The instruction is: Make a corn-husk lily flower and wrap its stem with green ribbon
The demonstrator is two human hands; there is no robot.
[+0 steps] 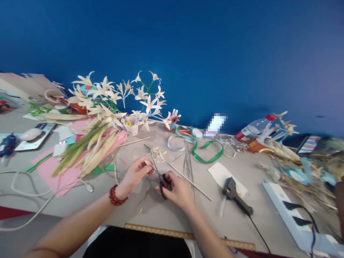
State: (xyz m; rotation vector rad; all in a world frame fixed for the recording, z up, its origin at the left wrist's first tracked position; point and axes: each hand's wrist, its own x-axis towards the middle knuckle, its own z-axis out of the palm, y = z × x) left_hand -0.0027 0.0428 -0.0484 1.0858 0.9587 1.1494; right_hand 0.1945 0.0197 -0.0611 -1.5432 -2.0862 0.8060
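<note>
My right hand (177, 189) has its fingers through the black handles of a pair of scissors (162, 187). The blades point up and left, toward my left hand (136, 174), which wears a red bead bracelet. Between the left fingertips is a small pale strip (147, 163), right beside the blades; whether they touch it I cannot tell. Just beyond both hands lies a cream flower (159, 153) with narrow petals. A thin wooden stick (189, 181) and several grey wires (189, 163) lie to the right of the scissors.
Dried husks (98, 152) on pink paper (47, 171) are at left, with cream flowers (103, 87) standing behind. Green ribbon (208, 160), a glue gun (236, 195) on white paper, a power strip (285, 215) and a bottle (255, 127) occupy the right.
</note>
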